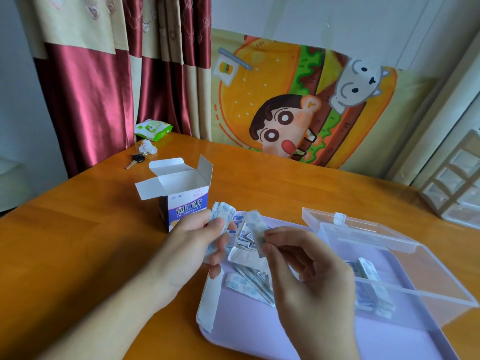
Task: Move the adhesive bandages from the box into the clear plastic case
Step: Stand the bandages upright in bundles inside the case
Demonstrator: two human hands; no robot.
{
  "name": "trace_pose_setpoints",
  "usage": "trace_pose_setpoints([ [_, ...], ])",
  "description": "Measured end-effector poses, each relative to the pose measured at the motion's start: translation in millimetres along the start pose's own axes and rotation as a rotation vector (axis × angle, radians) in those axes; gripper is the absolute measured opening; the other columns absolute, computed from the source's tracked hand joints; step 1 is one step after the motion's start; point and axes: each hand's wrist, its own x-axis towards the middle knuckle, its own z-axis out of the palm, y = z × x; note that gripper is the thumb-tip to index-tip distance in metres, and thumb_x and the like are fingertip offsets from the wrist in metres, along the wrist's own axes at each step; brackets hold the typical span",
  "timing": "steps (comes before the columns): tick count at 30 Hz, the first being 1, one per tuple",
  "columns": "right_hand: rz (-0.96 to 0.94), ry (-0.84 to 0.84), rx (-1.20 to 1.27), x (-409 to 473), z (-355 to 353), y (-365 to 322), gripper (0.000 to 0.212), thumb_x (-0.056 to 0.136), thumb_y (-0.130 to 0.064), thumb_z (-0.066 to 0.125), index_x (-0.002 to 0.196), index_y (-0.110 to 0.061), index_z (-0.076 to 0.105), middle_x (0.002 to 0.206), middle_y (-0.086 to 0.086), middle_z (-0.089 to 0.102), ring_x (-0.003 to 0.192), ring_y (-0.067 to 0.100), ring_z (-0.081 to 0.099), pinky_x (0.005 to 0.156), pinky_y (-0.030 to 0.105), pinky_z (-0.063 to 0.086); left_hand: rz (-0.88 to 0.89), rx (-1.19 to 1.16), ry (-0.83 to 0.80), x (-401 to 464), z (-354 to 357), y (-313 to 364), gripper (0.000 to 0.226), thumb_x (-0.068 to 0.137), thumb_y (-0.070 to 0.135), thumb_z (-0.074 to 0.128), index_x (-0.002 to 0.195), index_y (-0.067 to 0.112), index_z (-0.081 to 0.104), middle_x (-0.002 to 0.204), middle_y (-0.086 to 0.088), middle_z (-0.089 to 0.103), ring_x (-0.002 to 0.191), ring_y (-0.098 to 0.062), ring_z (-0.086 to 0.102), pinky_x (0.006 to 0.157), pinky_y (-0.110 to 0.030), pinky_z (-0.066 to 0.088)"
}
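Right hand (pixel 301 258) pinches a single wrapped bandage (pixel 257 231) between thumb and fingertips, strip held roughly upright, long axis tilted a bit left at the top. Left hand (pixel 192 245) is curled around a small stack of bandages (pixel 220 219), fanned up above the fingers. Clear plastic case (pixel 389 276) sits to the right of both hands, lid (pixel 345 224) open and lying toward the back; right hand is the nearer one, so the single strip goes right and down into the case. Likely needs to be laid flat to match the few bandages (pixel 368 271) already inside, near the case's left wall. Loose pile of bandages (pixel 249 271) lies between the hands on the lilac tray (pixel 259 328), just left of the case. Case also rests on the tray. Box (pixel 179 196) stands upright on the worktop (pixel 78 242) behind the left hand, flaps open; can't see inside it. Bandages are thin white paper wrappers with blue print, light and floppy. Judging by the pile, most of the transfer is still to do.
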Motion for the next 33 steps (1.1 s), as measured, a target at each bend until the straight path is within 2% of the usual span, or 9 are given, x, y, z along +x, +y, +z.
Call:
trace_pose_setpoints([
  [5, -0.004, -0.03, 0.082, -7, 15, -2, 0.03, 0.084, 0.02, 0.07, 0.085, -0.01, 0.073, 0.093, 0.003, 0.076, 0.082, 0.021, 0.076, 0.075, 0.023, 0.059, -0.095, -0.136, -0.215, -5, 7, -1, 0.043, 0.096, 0.049, 0.065, 0.103, 0.007, 0.069, 0.078, -0.011, 0.055, 0.058, -0.02, 0.051, 0.052, -0.032, 0.043],
  [8, -0.018, -0.25, 0.026, -11, 21, -3, 0.027, 0.087, 0.008, 0.067, 0.089, -0.017, 0.074, 0.098, -0.003, 0.072, 0.08, 0.021, 0.076, 0.072, 0.029, 0.062, -0.043, -0.093, -0.138, -9, 13, -1, 0.032, 0.1, 0.035, 0.06, 0.1, 0.007, 0.074, 0.085, -0.012, 0.07, 0.069, -0.024, 0.064, 0.056, -0.032, 0.047],
  [10, -0.059, -0.243, -0.046, -8, 15, 0, 0.028, 0.089, 0.005, 0.06, 0.089, -0.019, 0.074, 0.099, -0.006, 0.071, 0.082, 0.02, 0.075, 0.068, 0.031, 0.062, 0.007, -0.039, -0.033, -6, 11, -2, 0.029, 0.105, 0.026, 0.052, 0.1, 0.007, 0.073, 0.08, -0.008, 0.07, 0.068, -0.022, 0.066, 0.055, -0.032, 0.049],
  [13, -0.125, -0.195, -0.443, -2, -1, 10, 0.027, 0.089, -0.009, 0.054, 0.092, -0.029, 0.072, 0.096, -0.015, 0.07, 0.085, 0.01, 0.071, 0.066, 0.03, 0.058, 0.052, -0.035, 0.086, 0, 2, 0, 0.027, 0.109, 0.018, 0.046, 0.1, 0.001, 0.066, 0.071, -0.01, 0.06, 0.057, -0.025, 0.057, 0.048, -0.033, 0.049],
  [18, 0.051, -0.661, -0.945, -15, 6, 17, 0.03, 0.083, -0.027, 0.046, 0.107, -0.03, 0.064, 0.113, -0.012, 0.066, 0.11, 0.013, 0.057, 0.081, 0.027, 0.05, 0.038, 0.011, 0.101, 6, -3, -1, 0.025, 0.109, 0.014, 0.046, 0.1, -0.001, 0.064, 0.067, -0.01, 0.056, 0.052, -0.026, 0.049, 0.043, -0.031, 0.044],
  [21, 0.07, -0.744, -0.972, -14, 10, 6, 0.019, 0.092, -0.03, 0.055, 0.108, -0.029, 0.065, 0.125, -0.015, 0.062, 0.12, 0.011, 0.045, 0.079, 0.025, 0.042, 0.025, 0.015, 0.086, 6, -1, -2, 0.025, 0.109, 0.013, 0.046, 0.099, 0.0, 0.064, 0.067, -0.008, 0.055, 0.052, -0.023, 0.048, 0.043, -0.03, 0.042],
  [24, 0.139, -0.761, -0.887, -10, 8, -4, 0.033, 0.093, -0.035, 0.062, 0.125, -0.042, 0.065, 0.126, -0.017, 0.059, 0.121, 0.008, 0.051, 0.094, 0.028, 0.049, 0.023, 0.027, 0.07, 6, -3, -3, 0.025, 0.109, 0.014, 0.047, 0.098, 0.002, 0.066, 0.067, -0.007, 0.056, 0.051, -0.022, 0.048, 0.044, -0.031, 0.043],
  [29, 0.113, -0.767, -0.965, -11, 15, 8, 0.047, 0.098, -0.027, 0.054, 0.144, -0.035, 0.045, 0.124, -0.009, 0.043, 0.124, 0.018, 0.043, 0.089, 0.031, 0.047, 0.031, 0.033, 0.069, 9, -3, -3, 0.026, 0.109, 0.014, 0.046, 0.095, 0.001, 0.065, 0.065, -0.007, 0.055, 0.049, -0.022, 0.047, 0.042, -0.029, 0.041],
  [33, 0.175, -0.692, -0.865, -12, 19, 16, 0.031, 0.096, -0.022, 0.058, 0.125, -0.031, 0.057, 0.115, -0.008, 0.043, 0.117, 0.016, 0.045, 0.088, 0.03, 0.048, 0.033, 0.052, 0.069, 7, -3, -3, 0.024, 0.108, 0.016, 0.048, 0.097, 0.002, 0.065, 0.066, -0.007, 0.056, 0.05, -0.021, 0.048, 0.043, -0.029, 0.042],
])
